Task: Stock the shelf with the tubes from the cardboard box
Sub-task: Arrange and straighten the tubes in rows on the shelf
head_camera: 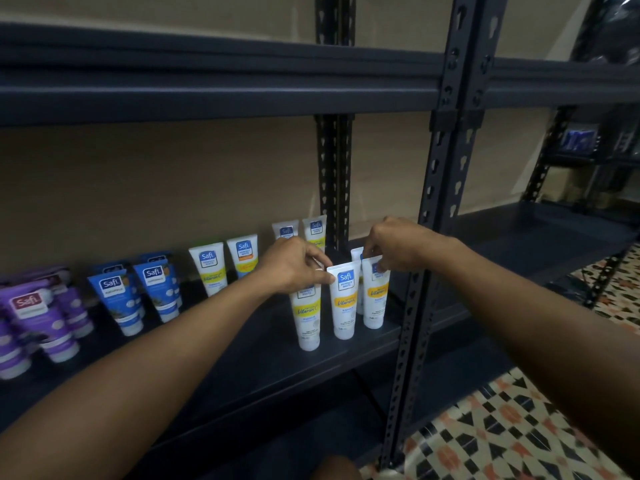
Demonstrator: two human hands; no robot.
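Both hands pinched white tubes upright on the shelf (263,362): left hand (294,263) one tube (309,315), right hand (398,242) another (374,296).

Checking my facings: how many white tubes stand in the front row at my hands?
3: left tube in left hand, middle tube, right tube in right hand; fourth tube partly hidden behind.

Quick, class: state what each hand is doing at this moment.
Left hand: closed, pinching the top of the left front tube.
Right hand: closed, pinching the top of the right front tube.
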